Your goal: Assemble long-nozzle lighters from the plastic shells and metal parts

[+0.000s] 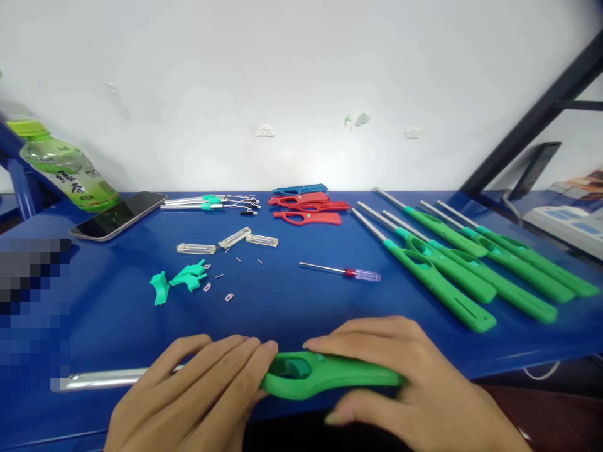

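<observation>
A green lighter (325, 375) is held across the near edge of the blue table (282, 301), w/ its metal tube (103, 379) pointed left & lying flat. The left hand (198, 392) is closed over the spot where tube meets handle, fingertips pressed vs. the trigger loop. The right hand (405, 376) is clamped on the handle's rear half, fingers draped over the top, thumb seen below. Both grips are shut on the same piece.

Further back, approx. centre, a small screwdriver (343, 272) w/ clear handle is laid, well apart from the hands. To the right, a row of whole green lighters (452, 270) is set out at an angle. At the rear, red handle shells (306, 210) & a blue shell (299, 188) are grouped; just left of them, tube assemblies (207, 201) are laid. Clear fuel tanks (235, 238) & loose green trigger parts (181, 279) are scattered mid-left, w/ tiny bits nearby. A phone (117, 215) & a green-capped bottle (66, 166) are seen far left.
</observation>
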